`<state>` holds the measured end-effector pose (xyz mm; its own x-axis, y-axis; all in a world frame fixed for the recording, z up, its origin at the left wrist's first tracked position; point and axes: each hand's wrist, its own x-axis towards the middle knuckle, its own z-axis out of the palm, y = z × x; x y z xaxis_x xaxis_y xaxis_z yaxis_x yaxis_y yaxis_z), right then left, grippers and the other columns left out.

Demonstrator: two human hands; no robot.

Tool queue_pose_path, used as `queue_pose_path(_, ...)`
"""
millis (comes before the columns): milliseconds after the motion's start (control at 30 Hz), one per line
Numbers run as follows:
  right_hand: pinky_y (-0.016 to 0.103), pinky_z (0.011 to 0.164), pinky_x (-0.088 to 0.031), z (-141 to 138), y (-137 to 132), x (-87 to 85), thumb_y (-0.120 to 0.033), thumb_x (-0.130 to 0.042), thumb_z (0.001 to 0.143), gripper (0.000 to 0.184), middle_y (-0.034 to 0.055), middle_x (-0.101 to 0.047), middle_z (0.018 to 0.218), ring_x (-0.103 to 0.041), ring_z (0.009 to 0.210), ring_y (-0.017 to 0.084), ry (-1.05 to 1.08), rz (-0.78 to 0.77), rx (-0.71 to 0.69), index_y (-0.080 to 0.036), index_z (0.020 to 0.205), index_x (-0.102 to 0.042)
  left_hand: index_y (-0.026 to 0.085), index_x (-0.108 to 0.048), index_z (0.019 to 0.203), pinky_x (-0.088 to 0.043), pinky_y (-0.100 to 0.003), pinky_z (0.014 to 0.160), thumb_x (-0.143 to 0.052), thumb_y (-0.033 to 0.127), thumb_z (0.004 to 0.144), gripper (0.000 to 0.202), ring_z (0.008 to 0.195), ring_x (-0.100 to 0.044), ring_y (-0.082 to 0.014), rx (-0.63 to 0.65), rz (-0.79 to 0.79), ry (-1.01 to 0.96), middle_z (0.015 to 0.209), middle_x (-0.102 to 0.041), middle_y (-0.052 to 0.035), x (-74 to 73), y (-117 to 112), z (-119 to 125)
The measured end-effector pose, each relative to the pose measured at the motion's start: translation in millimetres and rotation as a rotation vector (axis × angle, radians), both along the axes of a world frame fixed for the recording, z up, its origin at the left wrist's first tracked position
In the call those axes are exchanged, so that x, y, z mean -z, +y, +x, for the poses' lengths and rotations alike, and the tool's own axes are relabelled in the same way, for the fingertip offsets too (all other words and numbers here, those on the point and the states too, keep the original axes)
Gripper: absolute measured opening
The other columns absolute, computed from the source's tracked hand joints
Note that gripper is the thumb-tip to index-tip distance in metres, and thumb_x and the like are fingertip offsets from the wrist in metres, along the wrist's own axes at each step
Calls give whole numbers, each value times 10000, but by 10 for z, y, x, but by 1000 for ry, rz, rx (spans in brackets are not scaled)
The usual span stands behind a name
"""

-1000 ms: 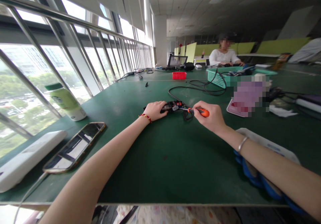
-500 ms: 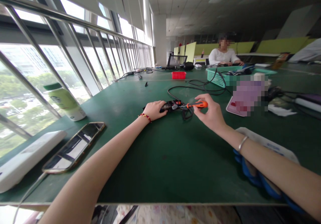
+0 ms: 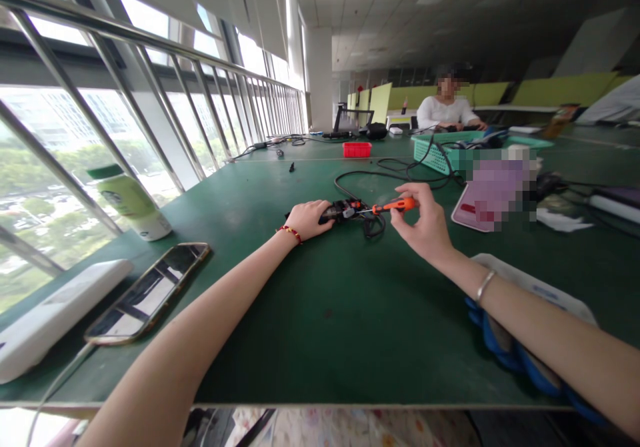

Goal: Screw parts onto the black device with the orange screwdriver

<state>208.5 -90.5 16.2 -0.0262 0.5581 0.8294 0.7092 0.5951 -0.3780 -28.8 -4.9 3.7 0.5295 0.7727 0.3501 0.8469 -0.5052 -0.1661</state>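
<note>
My left hand (image 3: 309, 219) is wrapped over a dark cylindrical device (image 3: 327, 215) lying on the green table, its exposed inner parts facing right. In my right hand (image 3: 423, 223), thumb and fingers pinch the rear of a screwdriver (image 3: 393, 205) with an orange and black handle. Its metal shaft points left, and the tip meets the device's open end; the exact contact point is too small to make out. A black cable (image 3: 373, 228) loops on the table beside the device, below the screwdriver.
Ahead stand a small red bin (image 3: 357, 149) and a teal basket (image 3: 434, 156) of dark items. A phone (image 3: 150, 293), white box (image 3: 65, 317) and green bottle (image 3: 131, 201) sit left. A blue-edged pad (image 3: 540, 287) lies under my right forearm. Another person (image 3: 445, 111) sits across.
My right hand has shifted slightly right and up, toward the rear of the screwdriver handle, with its fingers repositioned. My left hand and the device have stayed in place.
</note>
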Motion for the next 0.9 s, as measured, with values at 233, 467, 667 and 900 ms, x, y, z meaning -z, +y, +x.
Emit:
queue_pose_path(233, 268, 635, -459, -13, -22, -2, -307, -535, 782, 135, -7, -602, 650, -612, 634, 168, -27, -77, 16, -225, 889, -551, 226, -522, 1087, -429, -273, 679, -427, 455, 816, 367, 913, -604, -204, -13, -15, -3, 1035, -633, -40, -9, -13, 8)
queue_pose_path(467, 278, 654, -467, -15, -20, -2, -287, -553, 760, 207, -4, -593, 675, -605, 638, 167, -52, -30, -5, -217, 955, -538, 221, -521, 1081, -424, -276, 650, -426, 453, 816, 365, 894, -609, -206, 7, 11, 2, 1023, -637, -36, 4, -2, -4)
queue_pose_path(667, 277, 660, -468, -17, -24, 0, -282, -557, 760, 241, 9, -612, 736, -607, 662, 166, -48, -5, -8, -217, 990, -530, 222, -520, 1081, -420, -278, 646, -427, 453, 815, 365, 896, -609, -210, 13, 13, 2, 1023, -637, -36, 11, 6, -5)
queue_pose_path(900, 258, 591, -443, -19, -31, -4, -307, -541, 780, 145, -14, -591, 604, -585, 571, 152, -81, -85, -5, -212, 889, -557, 219, -514, 1080, -415, -275, 644, -430, 452, 817, 362, 895, -608, -208, 12, 10, -5, 1023, -636, -39, 14, 11, -8)
